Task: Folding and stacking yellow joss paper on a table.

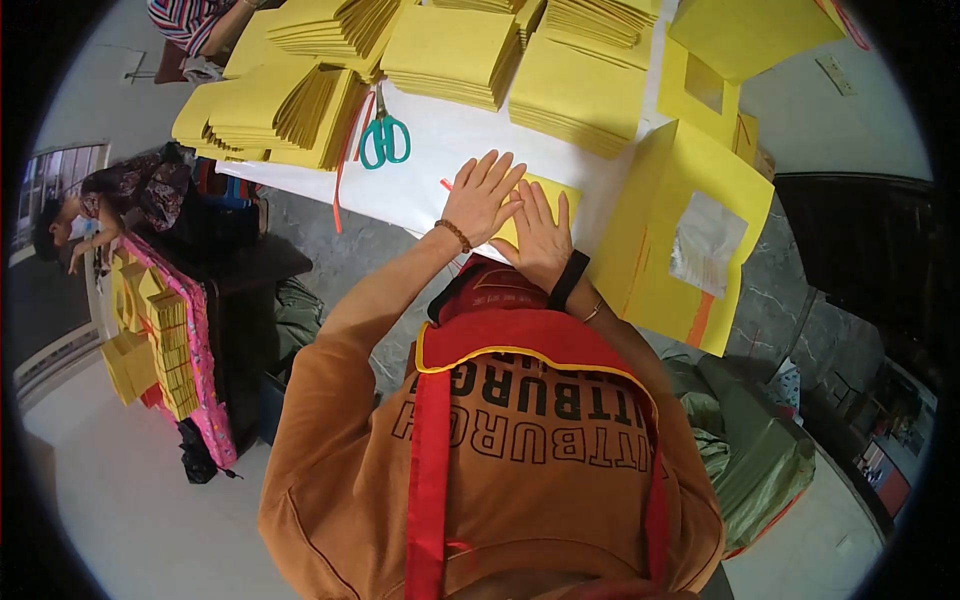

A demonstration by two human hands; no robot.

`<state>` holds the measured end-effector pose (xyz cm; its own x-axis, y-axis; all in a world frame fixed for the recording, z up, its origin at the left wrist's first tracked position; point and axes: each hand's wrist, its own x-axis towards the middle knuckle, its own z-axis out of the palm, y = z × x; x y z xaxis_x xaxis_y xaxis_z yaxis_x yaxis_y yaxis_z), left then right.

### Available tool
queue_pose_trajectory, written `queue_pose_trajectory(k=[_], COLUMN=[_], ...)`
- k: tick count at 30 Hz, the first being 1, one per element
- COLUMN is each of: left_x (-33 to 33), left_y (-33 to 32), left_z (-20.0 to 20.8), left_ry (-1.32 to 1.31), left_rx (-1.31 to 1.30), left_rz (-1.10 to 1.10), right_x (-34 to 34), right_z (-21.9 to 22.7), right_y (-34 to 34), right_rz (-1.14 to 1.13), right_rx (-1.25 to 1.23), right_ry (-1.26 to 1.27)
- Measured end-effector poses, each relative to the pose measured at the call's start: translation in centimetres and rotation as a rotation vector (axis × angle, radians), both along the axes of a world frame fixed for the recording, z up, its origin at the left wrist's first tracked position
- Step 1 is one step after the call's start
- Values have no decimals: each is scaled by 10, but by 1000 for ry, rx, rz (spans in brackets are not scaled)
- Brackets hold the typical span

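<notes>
- Your left hand lies flat and open, fingers spread, pressing on the white worktop and on the left edge of a yellow paper sheet.
- Your right hand is also open, palm down on that sheet, touching the left hand; it covers most of the paper, so you cannot tell whether the sheet is folded.
- The sheet sits at the near edge of the worktop, right in front of your chest.
- A thin orange strip peeks out by your left hand; most of it is hidden.
- Teal scissors lie just beyond your left hand, beside stacks of yellow paper.
- A big yellow envelope with a clear window stands just right of your right hand; its lower part hangs past the worktop edge.
- Another person's arm is cut off at the top left rim.
</notes>
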<state>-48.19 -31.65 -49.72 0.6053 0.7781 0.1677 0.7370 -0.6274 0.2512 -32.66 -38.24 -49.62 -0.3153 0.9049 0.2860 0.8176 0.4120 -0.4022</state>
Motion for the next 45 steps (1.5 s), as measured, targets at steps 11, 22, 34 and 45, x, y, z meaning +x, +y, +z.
queue_pose_trajectory(k=[11,22,34,45], left_x=[1,-32,-42,-33], left_y=[-11,-15,4,6], left_z=[8,8,6,24], left_ry=[115,194,174,261], left_rx=[205,11,7,-28], left_rz=[6,-313,-283,-237], right_x=[0,12,38,130], right_z=[-2,-4,3,-8], right_y=[-5,-7,-61,-191], right_rz=[-109,-137,-7,-364], right_rx=[-63,-188,-144,-408], right_ry=[-110,257,330,536])
